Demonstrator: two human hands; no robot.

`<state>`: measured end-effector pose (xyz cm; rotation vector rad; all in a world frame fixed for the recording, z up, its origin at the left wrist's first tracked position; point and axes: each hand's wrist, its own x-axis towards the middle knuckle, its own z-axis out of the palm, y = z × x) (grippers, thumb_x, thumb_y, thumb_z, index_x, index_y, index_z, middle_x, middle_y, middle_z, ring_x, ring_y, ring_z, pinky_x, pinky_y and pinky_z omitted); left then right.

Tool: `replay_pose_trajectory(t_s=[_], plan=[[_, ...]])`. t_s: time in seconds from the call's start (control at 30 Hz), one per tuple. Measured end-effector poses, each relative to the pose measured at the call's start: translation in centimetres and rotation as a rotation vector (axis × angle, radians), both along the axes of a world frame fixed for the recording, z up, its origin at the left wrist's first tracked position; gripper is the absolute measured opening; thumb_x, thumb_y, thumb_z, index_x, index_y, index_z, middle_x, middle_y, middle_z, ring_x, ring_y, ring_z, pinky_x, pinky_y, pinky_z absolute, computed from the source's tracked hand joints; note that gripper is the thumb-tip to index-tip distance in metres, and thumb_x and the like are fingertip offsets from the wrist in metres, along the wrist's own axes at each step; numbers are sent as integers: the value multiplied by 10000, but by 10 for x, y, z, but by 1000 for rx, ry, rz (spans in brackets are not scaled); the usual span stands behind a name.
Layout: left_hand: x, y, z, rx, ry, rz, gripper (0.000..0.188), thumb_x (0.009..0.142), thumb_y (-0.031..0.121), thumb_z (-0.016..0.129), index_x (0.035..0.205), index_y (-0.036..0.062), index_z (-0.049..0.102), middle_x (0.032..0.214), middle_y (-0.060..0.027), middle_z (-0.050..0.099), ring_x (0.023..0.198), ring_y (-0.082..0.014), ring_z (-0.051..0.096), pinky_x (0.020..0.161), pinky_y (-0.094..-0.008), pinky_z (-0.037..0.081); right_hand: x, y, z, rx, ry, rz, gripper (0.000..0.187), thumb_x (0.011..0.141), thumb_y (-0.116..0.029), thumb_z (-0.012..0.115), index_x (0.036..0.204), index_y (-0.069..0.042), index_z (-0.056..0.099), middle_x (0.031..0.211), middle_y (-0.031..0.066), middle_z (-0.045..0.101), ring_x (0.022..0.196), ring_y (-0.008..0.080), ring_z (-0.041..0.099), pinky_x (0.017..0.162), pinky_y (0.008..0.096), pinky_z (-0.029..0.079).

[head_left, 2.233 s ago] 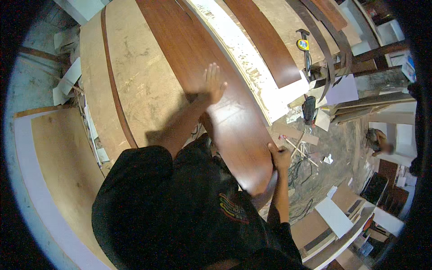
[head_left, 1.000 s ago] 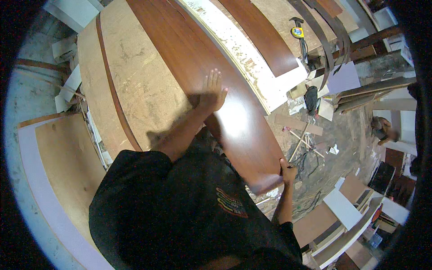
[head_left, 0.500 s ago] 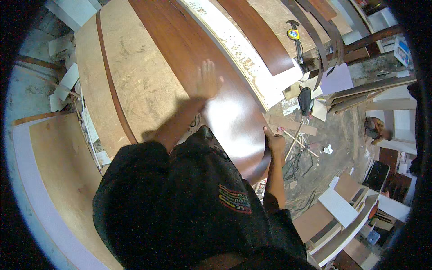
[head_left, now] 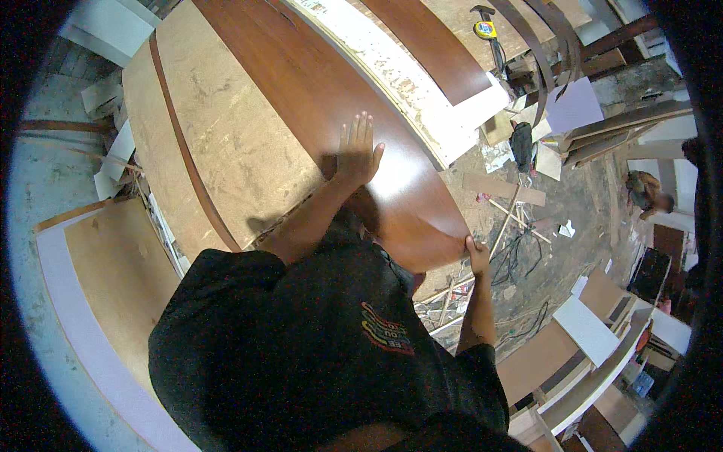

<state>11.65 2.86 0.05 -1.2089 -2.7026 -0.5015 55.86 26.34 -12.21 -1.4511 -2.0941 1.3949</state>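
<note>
A long, glossy brown wood-look sheet [head_left: 301, 83] runs across the pale board [head_left: 233, 128] in front of me. My left hand [head_left: 359, 153] lies flat on the sheet, fingers stretched out and thumb apart. At the sheet's near right corner, my right hand [head_left: 477, 256] pinches the edge, thumb on top; its other fingers are mostly hidden. The corner bends slightly where I hold it and sticks out past the board. Beside the sheet, on its right, lies a white strip of board [head_left: 384, 68] with a worn, flaking surface.
A second brown strip [head_left: 429, 45], a hammer [head_left: 483, 13] and a yellow tape measure [head_left: 485, 30] lie beyond the white board. A narrow brown strip [head_left: 181, 135] crosses the board's left part. Sticks and black cable [head_left: 520, 260] litter the floor. Another person [head_left: 648, 193] crouches far right.
My left hand has slid slightly right across the sheet and stays flat. My right hand, still gripping the corner, has moved right and a little nearer; the corner looks flatter.
</note>
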Motion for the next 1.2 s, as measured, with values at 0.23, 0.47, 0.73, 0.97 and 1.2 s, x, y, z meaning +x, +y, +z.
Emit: replay_pose_trajectory(t_s=[0.23,0.47,0.73,0.97,1.2], plan=[[-36,13,-11,8,41,5,742,983,379,513,1564,-31,300,1640,-229,279,1521,-378,268,1218,-579,219,5,-7,124,39,-441,106,720,806,-673,758,630,14,636,589,85,582,602,151,557,601,376,473],[-79,15,-22,35,55,35,706,1020,389,444,1574,-18,286,1658,-197,253,1538,-347,230,1248,-544,148,-81,-34,226,170,-726,-77,822,706,-719,789,724,96,682,670,264,665,672,369,696,657,463,526],[-157,5,-32,-17,223,82,691,1060,420,375,1566,-44,292,1655,-206,262,1547,-324,224,1256,-512,144,-155,-45,221,186,-667,47,849,699,-788,728,857,46,759,831,278,718,823,419,729,766,479,543],[-21,5,-13,-152,107,-19,809,1008,496,467,1568,-55,274,1653,-226,251,1551,-348,194,1253,-523,131,-192,-55,200,166,-600,28,865,739,-766,691,1022,49,756,990,321,710,1009,445,703,885,464,533],[61,12,-7,-108,-4,-190,767,1019,477,451,1561,-44,303,1661,-208,240,1551,-338,192,1249,-539,114,-192,-54,181,108,-571,-21,1111,719,-789,699,1289,158,581,952,293,723,994,413,715,921,454,526]])
